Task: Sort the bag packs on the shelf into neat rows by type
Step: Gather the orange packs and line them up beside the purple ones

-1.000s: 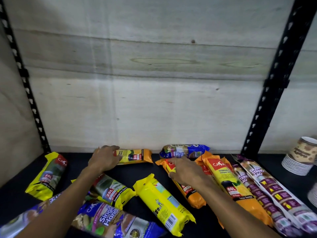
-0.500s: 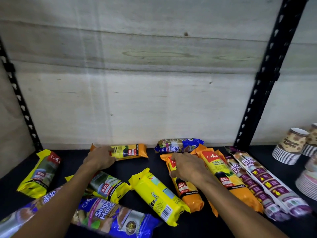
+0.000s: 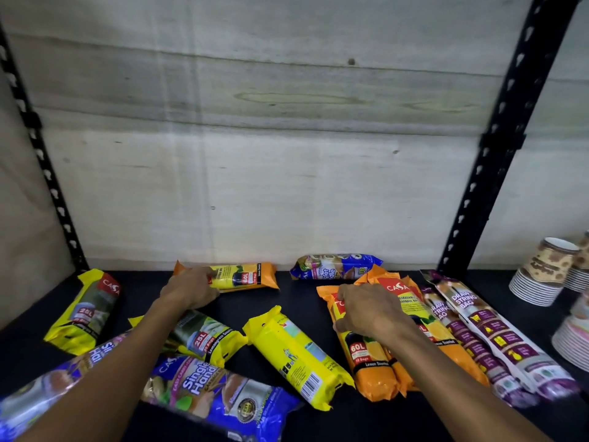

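Packs of garbage bags lie scattered over the black shelf (image 3: 287,301). At its back edge, the left hand (image 3: 190,290) is closed on the end of an orange-and-yellow 60L pack (image 3: 245,277) lying crosswise, with a blue single-handle pack (image 3: 334,267) further right along that edge. The right hand (image 3: 369,311) presses down with curled fingers on two orange 60L packs (image 3: 373,362) lying side by side and touching; whether it grips them cannot be told. Just beside them toward the right edge lie two purple-and-white drawstring packs (image 3: 497,333). Yellow packs (image 3: 296,355) sit mid-shelf and near the left edge, and a large blue single-handle pack (image 3: 223,393) lies at the front. Stacked paper cups (image 3: 548,272) stand beyond the right upright.
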The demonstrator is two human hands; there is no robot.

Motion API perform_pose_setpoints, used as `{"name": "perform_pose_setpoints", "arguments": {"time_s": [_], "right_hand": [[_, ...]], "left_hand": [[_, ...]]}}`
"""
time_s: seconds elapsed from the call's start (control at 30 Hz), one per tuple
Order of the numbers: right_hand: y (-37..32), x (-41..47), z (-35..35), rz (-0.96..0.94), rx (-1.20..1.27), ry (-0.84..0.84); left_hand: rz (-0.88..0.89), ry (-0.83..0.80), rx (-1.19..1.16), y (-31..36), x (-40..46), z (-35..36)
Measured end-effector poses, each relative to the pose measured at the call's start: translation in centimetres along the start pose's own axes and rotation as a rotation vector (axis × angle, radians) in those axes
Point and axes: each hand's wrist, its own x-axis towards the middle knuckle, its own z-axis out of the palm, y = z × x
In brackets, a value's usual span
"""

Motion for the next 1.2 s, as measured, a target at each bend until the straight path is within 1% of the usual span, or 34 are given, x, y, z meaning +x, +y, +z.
{"name": "perform_pose_setpoints", "arguments": {"time_s": [0.1,0.2,0.3,0.37,0.47,0.57,0.73,0.87,0.93,0.97,1.0,1.07,1.1,1.13,1.17,1.2], "right_hand": [[-0.5,1.0,-1.2,0.002,-0.031,-0.023],[-1.8,2.5,-2.2,-0.025,0.008,0.038],[-4.1,4.6,-2.4,-0.132,0.058,0.118],[-5.9,6.0,-2.4,-0.215,0.076,0.138],[-8.8,7.8,-2.4,-0.354,0.122,0.095],[-11.6,9.4,-1.6,-0.431,0.129,0.049],[-15.1,10.8,-0.5,-0.46,0.094,-0.017],[-16.0,11.3,-0.4,-0.449,0.08,0.034],[-15.8,11.4,-0.6,-0.45,0.112,0.065],[-15.6,11.3,-0.7,-0.456,0.133,0.077],[-15.4,11.2,-0.9,-0.465,0.15,0.095],[-14.7,10.7,-1.3,-0.483,0.169,0.137],[-14.3,10.4,-1.6,-0.488,0.18,0.153],[-13.8,10.1,-1.9,-0.49,0.197,0.164],[-13.2,9.6,-2.3,-0.487,0.215,0.172],[-12.5,9.1,-2.8,-0.485,0.23,0.18]], "left_hand": [[0.005,-0.021,0.009,-0.2,-0.1,-0.4],[0.007,-0.018,-0.009,-0.5,0.0,-0.5],[0.023,0.01,-0.014,-0.9,-0.1,-0.2],[0.034,0.037,-0.024,-1.2,-0.3,-0.1],[0.045,0.019,-0.038,-2.0,-0.2,-0.2],[0.055,-0.024,-0.079,-3.2,0.4,-0.6],[0.098,-0.03,-0.113,-3.4,0.2,-0.6],[0.118,-0.053,-0.139,-3.6,0.2,-0.4],[0.108,-0.065,-0.221,-3.8,0.3,-0.9],[0.097,-0.031,-0.265,-4.0,0.3,-1.1],[0.08,0.047,-0.304,-4.1,0.3,-1.4],[0.014,0.286,-0.384,-4.3,0.2,-1.8],[-0.03,0.381,-0.434,-4.3,0.1,-2.0],[-0.072,0.436,-0.484,-4.1,0.0,-2.3],[-0.112,0.437,-0.533,-3.7,-0.1,-2.5],[-0.142,0.403,-0.604,-3.2,-0.1,-2.8]]}}
